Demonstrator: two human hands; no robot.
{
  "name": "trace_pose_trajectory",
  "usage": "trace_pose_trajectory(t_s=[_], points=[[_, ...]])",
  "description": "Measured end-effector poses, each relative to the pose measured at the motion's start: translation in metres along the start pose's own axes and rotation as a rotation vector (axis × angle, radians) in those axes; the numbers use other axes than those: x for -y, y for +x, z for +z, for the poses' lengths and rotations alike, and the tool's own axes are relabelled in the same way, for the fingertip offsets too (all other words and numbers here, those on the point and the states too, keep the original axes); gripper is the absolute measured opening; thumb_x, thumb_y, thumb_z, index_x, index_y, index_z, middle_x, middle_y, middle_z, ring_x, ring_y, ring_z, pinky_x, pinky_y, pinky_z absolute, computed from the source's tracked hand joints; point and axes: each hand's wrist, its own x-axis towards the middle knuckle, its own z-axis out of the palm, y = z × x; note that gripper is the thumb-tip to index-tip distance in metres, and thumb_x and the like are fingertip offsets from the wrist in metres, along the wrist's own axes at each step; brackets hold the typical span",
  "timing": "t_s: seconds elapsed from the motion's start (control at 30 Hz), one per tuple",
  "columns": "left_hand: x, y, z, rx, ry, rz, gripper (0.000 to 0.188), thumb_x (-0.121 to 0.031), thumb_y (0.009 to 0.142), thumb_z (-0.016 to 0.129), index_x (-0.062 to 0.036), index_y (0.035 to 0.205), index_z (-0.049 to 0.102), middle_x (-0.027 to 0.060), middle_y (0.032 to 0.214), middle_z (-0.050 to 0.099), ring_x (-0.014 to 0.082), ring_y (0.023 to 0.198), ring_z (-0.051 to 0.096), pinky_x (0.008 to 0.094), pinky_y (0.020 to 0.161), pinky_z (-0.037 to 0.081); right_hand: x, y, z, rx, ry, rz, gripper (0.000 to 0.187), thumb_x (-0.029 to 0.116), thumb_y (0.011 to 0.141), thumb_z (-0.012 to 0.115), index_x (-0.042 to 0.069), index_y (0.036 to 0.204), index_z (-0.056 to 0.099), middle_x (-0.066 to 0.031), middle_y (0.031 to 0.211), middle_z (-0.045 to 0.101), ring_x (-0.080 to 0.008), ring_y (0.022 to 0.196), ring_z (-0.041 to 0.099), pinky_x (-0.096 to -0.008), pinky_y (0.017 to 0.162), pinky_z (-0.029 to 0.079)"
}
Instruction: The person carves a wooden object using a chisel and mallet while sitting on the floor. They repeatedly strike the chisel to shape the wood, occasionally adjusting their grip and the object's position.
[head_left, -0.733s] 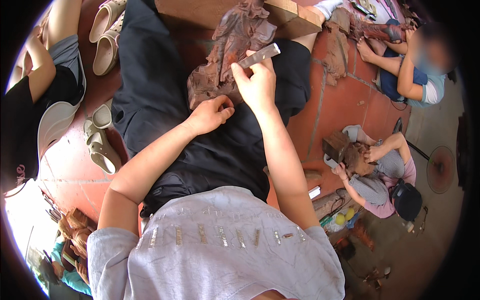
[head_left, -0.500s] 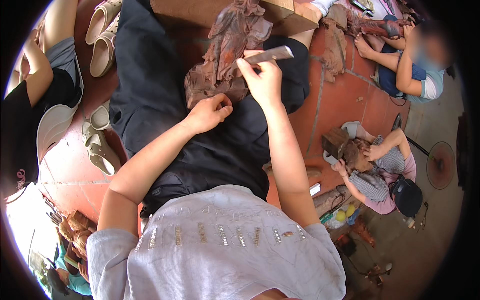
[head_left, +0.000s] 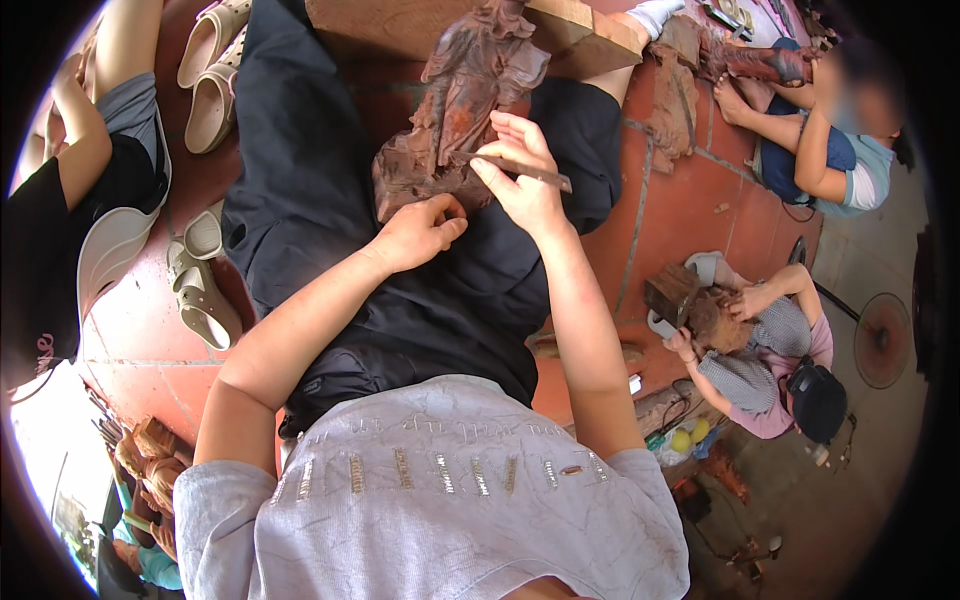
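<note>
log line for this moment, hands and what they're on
left hand: resting on base of wooden carving | right hand: holding thin carving tool against carving | carving: lying on lap

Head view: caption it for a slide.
Right hand holds a thin tool against a reddish-brown wood carving; left hand steadies its base.

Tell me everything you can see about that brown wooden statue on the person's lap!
The wooden statue is reddish-brown, rough-carved with folds like robes, looking unfinished and unpainted. It lies across the person's dark trousers, its top pointing away toward a pale wooden block. The left hand presses against its lower end, and the right hand rests on its side while holding a thin carving tool to it. Its finer details are too blurred to tell.
</note>
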Motion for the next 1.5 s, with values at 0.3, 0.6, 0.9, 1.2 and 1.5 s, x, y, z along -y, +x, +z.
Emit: trace_pose_trajectory(t_s=[0.3,0.6,0.9,1.2,1.5], points=[[0.003,0.002,0.003,-0.021,-0.015,0.005,0.028,-0.030,0.095,0.061,-0.0060,0.109,0.064,0.0088,0.078,0.067,0.0191,0.075,0.067,0.0348,0.074,0.051,0.002,0.003,-0.002,0.012,-0.021,-0.014,0.013,0.013,0.084,0.079,0.003,0.091,0.073,-0.0131,0.119,0.063,-0.0231,0.107,0.066,-0.0347,0.090,0.053],[0.001,0.005,0.003,0.026,-0.005,-0.015,0.025,-0.025,0.098,0.059,-0.0049,0.112,0.063,0.0029,0.079,0.064,0.0098,0.074,0.061,0.0265,0.071,0.049,0.001,0.004,-0.002,0.026,-0.038,-0.035,0.010,0.011,0.084,0.077,0.004,0.090,0.072,-0.0118,0.120,0.064,-0.0203,0.098,0.068,-0.0335,0.088,0.053],[0.005,0.006,0.004,0.018,-0.032,-0.009,0.023,-0.023,0.098,0.059,-0.0048,0.112,0.064,0.0033,0.080,0.064,0.0101,0.073,0.062,0.0265,0.071,0.051,0.009,0.004,0.001,-0.024,-0.035,0.008,0.010,0.008,0.084,0.076,0.001,0.090,0.072,-0.0100,0.105,0.068,-0.0199,0.097,0.068,-0.0321,0.085,0.053],[0.002,0.004,0.003,0.013,-0.066,-0.013,0.025,-0.028,0.096,0.060,-0.0054,0.106,0.065,0.0060,0.076,0.066,0.0147,0.071,0.065,0.0306,0.069,0.051,-0.003,-0.032,0.008,-0.382,0.819,0.518,0.013,0.005,0.098,0.058,0.001,0.111,0.058,-0.0105,0.091,0.066,-0.0132,0.067,0.066,-0.0262,0.065,0.056],[-0.058,-0.047,-0.018,-0.069,-0.521,0.275,0.028,-0.027,0.103,0.056,-0.0020,0.094,0.063,0.0006,0.074,0.061,0.0069,0.069,0.055,0.0234,0.068,0.046,-0.012,-0.070,0.032,-0.479,1.039,0.582,0.023,0.021,0.105,0.051,0.000,0.111,0.059,-0.0113,0.094,0.068,-0.0202,0.081,0.071,-0.0344,0.077,0.059]])
